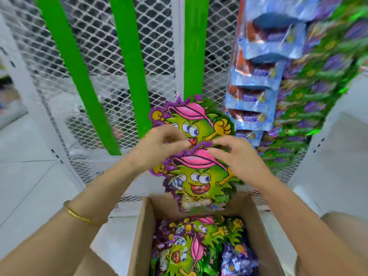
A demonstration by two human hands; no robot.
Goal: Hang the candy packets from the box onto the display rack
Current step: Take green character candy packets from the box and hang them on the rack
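left hand (161, 144), right hand (233, 155) pinch top of candy packet (199, 177); box (142, 228) below

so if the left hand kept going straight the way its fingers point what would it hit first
Probably the right hand: the left hand points across the top of the held packet toward it. The hung packet behind is close too; depth is unclear.

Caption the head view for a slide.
Left hand and right hand pinch a candy packet below another packet on the green strip, above the open box.
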